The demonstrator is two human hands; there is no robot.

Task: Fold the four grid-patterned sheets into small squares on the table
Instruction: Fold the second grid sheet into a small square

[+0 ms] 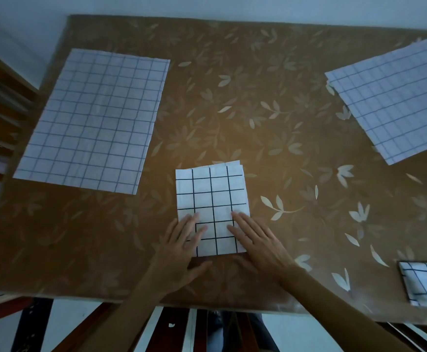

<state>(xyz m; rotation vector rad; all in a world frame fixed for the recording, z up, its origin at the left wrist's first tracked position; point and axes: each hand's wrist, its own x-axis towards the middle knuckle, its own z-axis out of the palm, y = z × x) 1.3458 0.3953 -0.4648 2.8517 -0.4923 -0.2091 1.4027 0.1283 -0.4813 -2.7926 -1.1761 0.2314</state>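
Hands flat and unclenched, left hand (182, 246) and right hand (256, 241) pressing the near end of a folded white grid-patterned sheet (212, 199), near the front edge of the brown leaf-patterned surface (232, 97), bare room around it.

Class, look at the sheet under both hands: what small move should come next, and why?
Probably fold the near end up and away over the far end. The middle sheet is still an oblong, longer than wide, with the left hand and right hand lying flat on its near part; the folded piece at the right looks smaller.
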